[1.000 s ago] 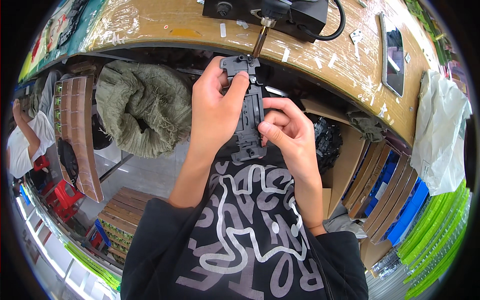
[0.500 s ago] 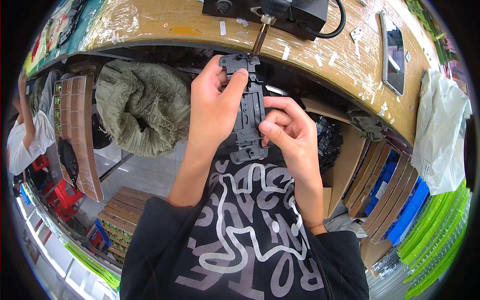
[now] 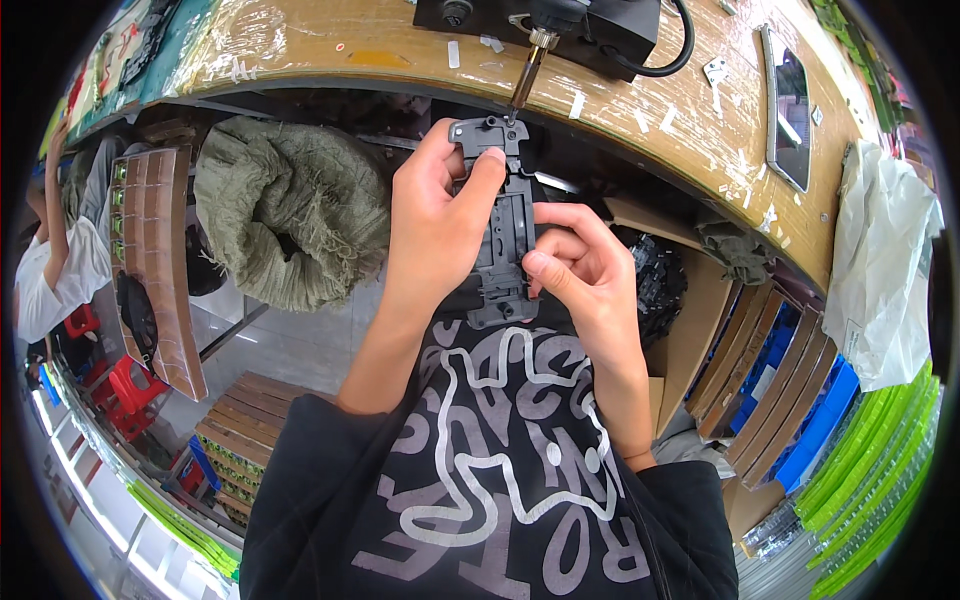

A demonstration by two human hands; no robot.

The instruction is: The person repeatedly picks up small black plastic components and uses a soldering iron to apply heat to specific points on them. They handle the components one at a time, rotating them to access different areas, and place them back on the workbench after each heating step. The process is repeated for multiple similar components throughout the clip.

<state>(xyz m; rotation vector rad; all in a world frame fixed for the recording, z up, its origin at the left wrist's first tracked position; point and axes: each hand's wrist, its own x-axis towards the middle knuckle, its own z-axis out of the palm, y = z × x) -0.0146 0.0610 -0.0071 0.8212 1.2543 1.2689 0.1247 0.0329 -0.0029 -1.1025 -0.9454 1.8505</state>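
A long dark grey plastic chassis (image 3: 511, 224) with slots and small holes is held upright lengthwise in front of my chest. My left hand (image 3: 440, 210) wraps its upper left side, the thumb pressed on the top face. At the lower right edge, my right hand (image 3: 585, 265) grips with thumb and curled fingers. The slim metal shaft of a driver-like tool (image 3: 528, 72) points down to the upper right corner of the chassis. Its tip is at that corner; whether it touches is too small to tell.
A black box-shaped unit (image 3: 620, 35) with a cable stands on the wooden bench (image 3: 330, 50). A phone (image 3: 787, 105) lies to the right. Below are a cardboard box (image 3: 698, 325) of dark parts, stacked trays (image 3: 790, 390) and a green sack (image 3: 290, 215). Another person (image 3: 65, 260) is far left.
The chassis and my left hand have shifted slightly right and down in the picture; the bench and tool have drifted a little the same way. Both hands keep their hold.
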